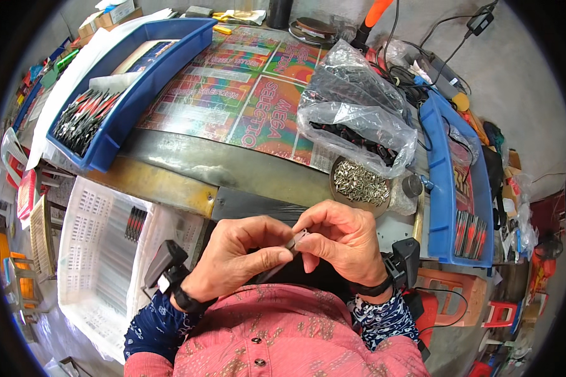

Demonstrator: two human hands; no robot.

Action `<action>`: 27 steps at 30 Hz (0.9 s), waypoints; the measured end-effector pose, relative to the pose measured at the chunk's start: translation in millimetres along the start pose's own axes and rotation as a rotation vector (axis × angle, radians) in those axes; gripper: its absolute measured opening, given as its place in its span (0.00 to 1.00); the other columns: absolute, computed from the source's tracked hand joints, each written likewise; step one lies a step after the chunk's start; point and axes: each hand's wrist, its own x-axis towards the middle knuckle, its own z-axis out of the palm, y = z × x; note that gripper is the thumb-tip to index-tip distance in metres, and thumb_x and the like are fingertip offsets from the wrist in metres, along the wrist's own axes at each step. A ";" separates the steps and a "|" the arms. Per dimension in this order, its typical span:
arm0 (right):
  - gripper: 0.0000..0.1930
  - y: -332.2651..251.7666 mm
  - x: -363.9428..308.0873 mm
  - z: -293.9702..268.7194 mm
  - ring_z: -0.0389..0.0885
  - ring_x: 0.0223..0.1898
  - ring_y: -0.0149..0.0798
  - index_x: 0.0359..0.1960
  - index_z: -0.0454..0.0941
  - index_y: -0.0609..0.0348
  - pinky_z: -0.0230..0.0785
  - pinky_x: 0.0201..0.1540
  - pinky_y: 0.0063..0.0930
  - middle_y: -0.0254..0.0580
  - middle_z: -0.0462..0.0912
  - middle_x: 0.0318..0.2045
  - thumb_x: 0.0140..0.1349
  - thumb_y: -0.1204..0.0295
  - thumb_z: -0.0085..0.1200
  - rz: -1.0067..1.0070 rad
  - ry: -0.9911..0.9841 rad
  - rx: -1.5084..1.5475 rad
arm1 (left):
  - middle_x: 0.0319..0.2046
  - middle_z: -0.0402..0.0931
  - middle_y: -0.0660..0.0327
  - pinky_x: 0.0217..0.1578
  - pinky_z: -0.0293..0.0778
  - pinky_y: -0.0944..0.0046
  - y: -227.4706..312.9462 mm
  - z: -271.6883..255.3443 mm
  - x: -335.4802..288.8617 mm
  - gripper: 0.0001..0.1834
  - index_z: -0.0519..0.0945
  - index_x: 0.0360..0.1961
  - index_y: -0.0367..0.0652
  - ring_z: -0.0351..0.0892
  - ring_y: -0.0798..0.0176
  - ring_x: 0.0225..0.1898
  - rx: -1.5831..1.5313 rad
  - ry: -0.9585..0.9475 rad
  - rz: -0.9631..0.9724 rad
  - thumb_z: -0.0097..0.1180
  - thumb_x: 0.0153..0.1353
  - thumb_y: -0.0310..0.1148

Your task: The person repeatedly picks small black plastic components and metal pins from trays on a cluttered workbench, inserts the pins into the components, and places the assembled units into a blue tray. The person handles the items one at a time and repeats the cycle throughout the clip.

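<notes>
Grey piece [299, 238] is held between two hands, in front of a pink shirt [245, 333] and by the near edge of the surface [176, 154]. At far left, black-and-red items [85, 119] are heaped in a blue tray [122, 125], with a white crate [88, 235] set lower down. At centre, the piece is pinched by the thumb and fingers of the left hand [245, 248]; its upper end is gripped at the fingertips of the right hand [343, 242]. Beyond, small metal parts [361, 182] are gathered in a bowl, near a clear bag [358, 88] in which dark parts are enclosed. At right, more black-and-red items [470, 235] are stacked in a second blue tray [443, 207]. The piece could be dropped into the lap or to the floor if its narrow end were let slip, and the metal parts could be scattered if the nearby bowl were knocked by the right hand.
</notes>
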 end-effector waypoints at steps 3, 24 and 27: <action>0.07 3.0 0.6 2.5 0.78 0.22 0.21 0.41 0.78 0.65 0.70 0.24 0.15 0.33 0.81 0.26 0.64 0.76 0.61 -0.055 0.100 -0.034 | 0.36 0.82 0.64 0.39 0.77 0.73 -2.3 11.1 1.5 0.12 0.80 0.46 0.33 0.79 0.76 0.38 0.114 0.127 0.120 0.63 0.63 0.27; 0.05 -21.2 8.9 -45.2 0.80 0.26 0.27 0.36 0.82 0.66 0.73 0.28 0.20 0.38 0.82 0.31 0.59 0.79 0.61 -0.191 0.279 -0.719 | 0.32 0.80 0.52 0.32 0.77 0.65 -5.9 11.9 17.6 0.12 0.80 0.42 0.36 0.82 0.56 0.29 0.798 0.283 0.429 0.65 0.56 0.21; 0.05 -33.1 14.6 -75.8 0.80 0.27 0.35 0.34 0.81 0.67 0.70 0.30 0.26 0.43 0.81 0.28 0.59 0.77 0.60 -0.332 0.452 -1.059 | 0.30 0.79 0.53 0.29 0.75 0.65 -2.0 5.1 16.6 0.13 0.80 0.41 0.36 0.80 0.58 0.27 0.830 0.284 0.429 0.65 0.54 0.20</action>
